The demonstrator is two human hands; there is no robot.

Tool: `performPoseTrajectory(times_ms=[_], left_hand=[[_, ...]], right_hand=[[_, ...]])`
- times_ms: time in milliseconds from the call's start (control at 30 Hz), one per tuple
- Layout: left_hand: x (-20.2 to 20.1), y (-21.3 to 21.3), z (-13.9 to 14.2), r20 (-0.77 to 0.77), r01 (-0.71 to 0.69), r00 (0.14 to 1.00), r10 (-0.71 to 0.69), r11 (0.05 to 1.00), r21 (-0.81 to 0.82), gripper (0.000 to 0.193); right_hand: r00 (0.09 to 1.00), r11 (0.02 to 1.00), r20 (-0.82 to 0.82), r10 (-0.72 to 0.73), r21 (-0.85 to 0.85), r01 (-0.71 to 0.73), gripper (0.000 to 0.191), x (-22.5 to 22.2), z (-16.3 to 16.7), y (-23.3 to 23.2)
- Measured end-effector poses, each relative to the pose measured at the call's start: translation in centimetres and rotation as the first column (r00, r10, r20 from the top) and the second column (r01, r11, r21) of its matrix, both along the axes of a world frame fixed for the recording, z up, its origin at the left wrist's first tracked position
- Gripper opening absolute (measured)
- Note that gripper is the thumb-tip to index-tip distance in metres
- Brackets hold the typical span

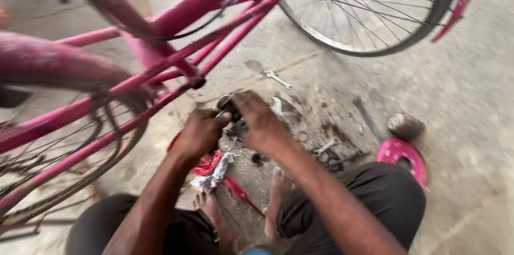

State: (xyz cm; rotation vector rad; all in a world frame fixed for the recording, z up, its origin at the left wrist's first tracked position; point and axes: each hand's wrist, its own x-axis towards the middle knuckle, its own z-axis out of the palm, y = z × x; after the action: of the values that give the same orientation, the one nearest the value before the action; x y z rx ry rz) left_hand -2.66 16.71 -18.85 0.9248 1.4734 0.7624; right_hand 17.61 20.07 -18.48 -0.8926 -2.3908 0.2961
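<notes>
Pink steel tubing of the upturned bicycle frame point(176, 65) crosses my view from lower left to upper right, paint scuffed and dusty. Directly below it, my left hand point(199, 134) and right hand point(261, 124) meet over a small dark metal part point(231, 111), both closed around it; the part sits between them, held just above the concrete floor point(471, 89) and near the frame's lower tubes. Its long axis appears to run from my left hand up toward the frame, though motion blur hides the detail. Right hand covers more of it; left thumb presses its near end. Texture: greasy, blackened, hard-edged. A small silver spanner point(278, 79) lies flat just beyond my right hand, well clear of it. Loose nuts and rings point(325, 148) lie scattered on an oily stain to my right. Further right, a pink curved guard piece point(402, 157) lies beside a dull round tin point(405, 125). Spoked wheel point(375, 14) stands above, rim shiny.
</notes>
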Motion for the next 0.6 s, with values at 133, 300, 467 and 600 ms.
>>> performPoseTrajectory(times_ms=[133, 300, 467, 600], left_hand=[[-1.3, 0.4, 1.0, -0.163, 0.058, 0.984, -0.071, 0.995, -0.086, 0.035], [-2.8, 0.9, 1.4, -0.59, 0.208, 0.773, -0.233, 0.972, -0.112, 0.037], [-3.8, 1.3, 1.3, -0.678, 0.211, 0.69, -0.251, 0.967, -0.143, 0.04], [-4.3, 1.5, 1.0, -0.637, 0.119, 0.745, -0.197, 0.979, -0.163, 0.048]], right_hand=[[0.995, 0.993, -0.092, -0.04, -0.114, 0.03, 0.054, -3.0, -2.6, -1.3], [0.959, 0.997, -0.281, -0.026, -0.071, 0.006, 0.056, -7.3, -5.2, -2.0], [0.905, 0.987, -0.42, -0.068, -0.158, 0.001, 0.066, -10.4, -6.9, -2.4], [0.857, 0.958, -0.47, -0.21, -0.274, 0.084, 0.055, -10.6, -8.4, -1.8]])
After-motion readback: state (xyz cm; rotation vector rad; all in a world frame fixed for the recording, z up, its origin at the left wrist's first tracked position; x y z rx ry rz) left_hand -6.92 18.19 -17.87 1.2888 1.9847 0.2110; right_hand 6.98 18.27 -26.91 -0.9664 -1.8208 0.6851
